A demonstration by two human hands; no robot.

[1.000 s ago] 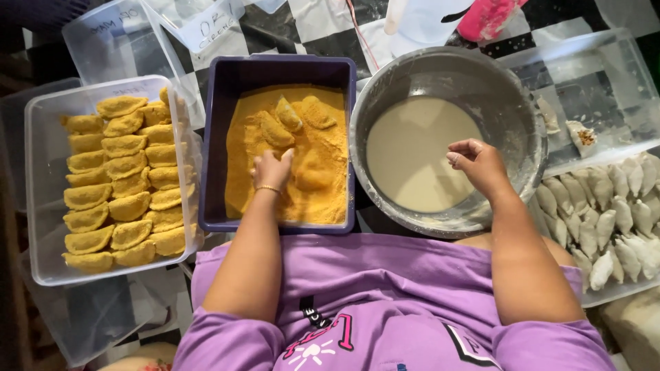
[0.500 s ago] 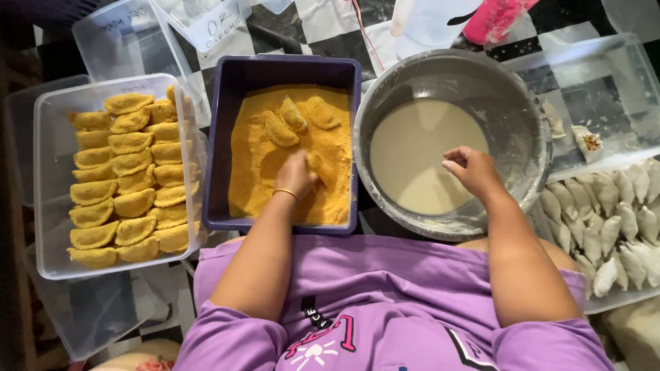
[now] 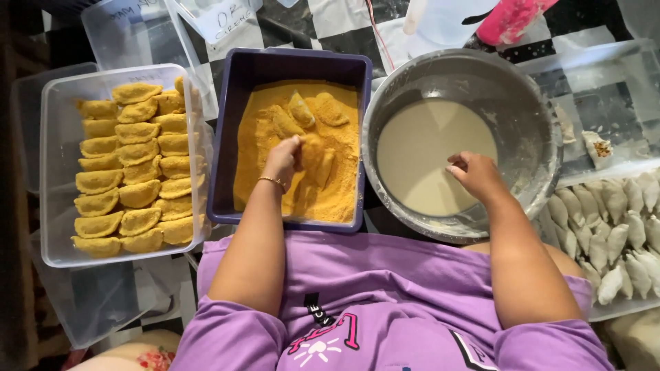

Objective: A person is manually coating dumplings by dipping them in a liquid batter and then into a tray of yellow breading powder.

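Orange crumbs (image 3: 261, 148): our left hand (image 3: 285, 159) grips pastry (image 3: 311, 152); we press evenly, coat both sides. Right hand (image 3: 474, 175) loosely open, empty, above batter (image 3: 423, 148).

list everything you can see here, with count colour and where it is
purple tray: one, centre, filled with orange crumbs
crumbed pastries in tray: about four, orange, lying in the crumbs
clear tub: one, left, packed with coated pastries
coated pastries: roughly twenty, golden, in rows in the tub
metal bowl: one, grey, right of the tray
batter: pale beige, pooled in the bowl
uncoated pastries: many, whitish, in a clear tray at far right
pink object: one, top edge
left hand: in the crumbs, closed on a pastry, gold bracelet on wrist
right hand: over the batter, holding nothing visible
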